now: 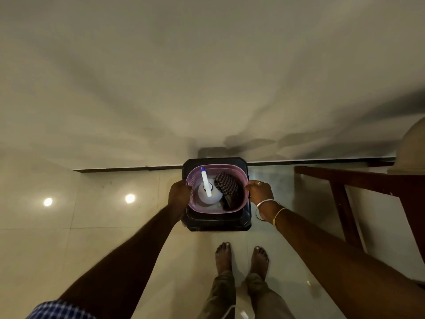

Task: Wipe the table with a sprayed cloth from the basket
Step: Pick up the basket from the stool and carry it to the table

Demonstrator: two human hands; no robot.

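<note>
A purple mesh basket (pixel 208 210) sits on top of a dark square stool (pixel 216 225) against the wall. Inside it stand a white spray bottle (pixel 207 191) with a blue-tipped nozzle and, to its right, a dark checked cloth (pixel 226 186). My left hand (pixel 179 193) grips the basket's left rim. My right hand (pixel 258 192), with bangles on the wrist, grips the right rim. The brown wooden table (pixel 358 180) stands at the right, only its edge and legs in view.
The floor (pixel 115 215) is glossy pale tile with two bright light reflections at the left. A plain wall (pixel 207 77) fills the upper half. My bare feet (pixel 241 256) stand just in front of the stool. A pale rounded object (pixel 411 148) sits at the far right.
</note>
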